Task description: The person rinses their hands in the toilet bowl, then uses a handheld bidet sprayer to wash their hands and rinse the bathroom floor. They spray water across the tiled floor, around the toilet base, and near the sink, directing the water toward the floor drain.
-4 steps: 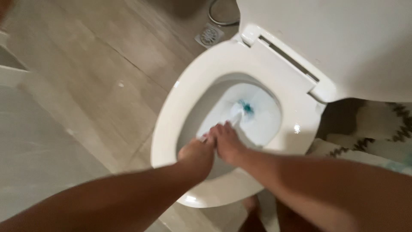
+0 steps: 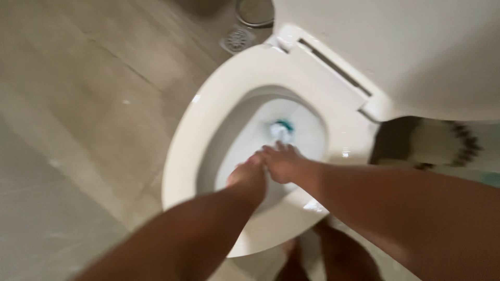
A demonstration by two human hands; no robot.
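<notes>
Nearest the camera, two bare forearms reach forward over the front of a white oval toilet seat (image 2: 208, 112). Below them, at the bottom edge, the person's feet stand on the floor, dark and partly cut off. The left hand (image 2: 249, 177) and the right hand (image 2: 284, 164) meet above the bowl, touching each other, both clenched together around the near end of a white toilet brush handle (image 2: 281, 136); motion blur smears the fingers, so the exact grip of each hand is hard to make out. The handle slants down into the white porcelain bowl (image 2: 237, 130), where a teal brush head (image 2: 284, 125) sits low against the pale inner wall; it too is blurred.

Beyond the bowl, the raised white toilet lid (image 2: 390, 47) fills the upper right, hinged behind the seat. To the right lies a dark and cream patterned mat (image 2: 432, 143), cut off by the arm. On the left spreads beige tiled floor (image 2: 88, 104), with a round metal floor drain (image 2: 237, 39) at the far edge.
</notes>
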